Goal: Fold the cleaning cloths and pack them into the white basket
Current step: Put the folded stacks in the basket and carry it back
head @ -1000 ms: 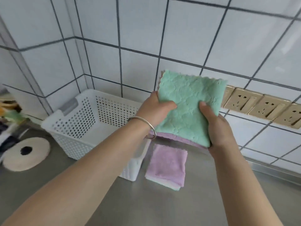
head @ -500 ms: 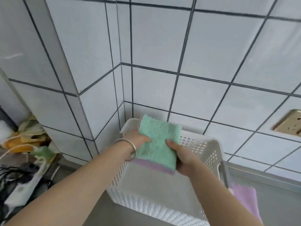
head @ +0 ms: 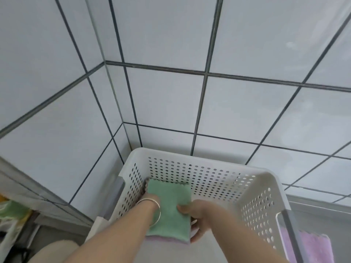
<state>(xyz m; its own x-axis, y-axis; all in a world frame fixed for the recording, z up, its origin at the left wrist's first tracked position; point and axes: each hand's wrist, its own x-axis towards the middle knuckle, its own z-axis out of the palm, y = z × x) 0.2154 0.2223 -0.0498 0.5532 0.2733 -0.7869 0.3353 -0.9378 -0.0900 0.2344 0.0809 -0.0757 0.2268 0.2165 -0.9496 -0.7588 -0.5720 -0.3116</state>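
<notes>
While the folded green cloth (head: pixel 169 207) is pinched shut by left hand (head: pixel 150 203) and right hand (head: pixel 197 215), it should be lowered flat against the white basket (head: pixel 209 160) wall at nine o'clock.

You've got a grey steel counter (head: pixel 313 211) tucked into the tiled corner. The white basket (head: pixel 266 179) sits right on it, and a purple cloth (head: pixel 311 249) lies flat on the counter just beside the basket's right wall.
</notes>
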